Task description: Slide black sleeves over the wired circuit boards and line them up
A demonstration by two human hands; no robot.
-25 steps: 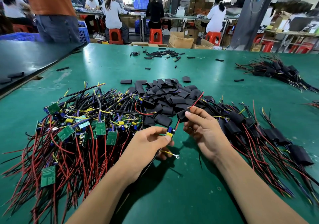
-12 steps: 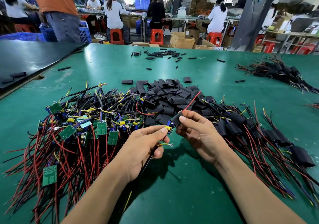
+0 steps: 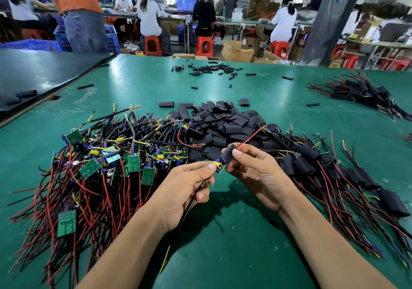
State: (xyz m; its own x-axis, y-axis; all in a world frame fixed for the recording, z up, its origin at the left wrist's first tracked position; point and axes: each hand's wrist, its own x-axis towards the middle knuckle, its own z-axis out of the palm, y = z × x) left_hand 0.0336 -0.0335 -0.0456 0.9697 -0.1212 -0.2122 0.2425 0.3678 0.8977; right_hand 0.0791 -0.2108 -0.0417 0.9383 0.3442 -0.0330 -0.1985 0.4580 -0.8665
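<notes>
My left hand (image 3: 185, 190) pinches the end of a wired circuit board (image 3: 219, 165), whose yellow and blue parts show at my fingertips. Its black and yellow wires trail down under my palm. My right hand (image 3: 258, 170) pinches a black sleeve (image 3: 229, 154) that sits partly over that board, with a red wire (image 3: 252, 136) coming out of the sleeve's far end. A heap of bare green boards with red and black wires (image 3: 107, 166) lies to the left. Loose black sleeves (image 3: 220, 124) are piled behind my hands. Sleeved boards (image 3: 334, 173) lie in a row to the right.
The green table (image 3: 234, 233) stretches under everything. A second bundle of sleeved boards (image 3: 361, 93) lies far right, small black tube offcuts (image 3: 211, 69) at the back. A dark table (image 3: 40, 70) adjoins on the left. People sit at benches beyond; one stands at the far left.
My hands have come closer together. The sleeve, held apart from the board a second ago, now covers most of it, and only the board's yellow and blue end shows.
</notes>
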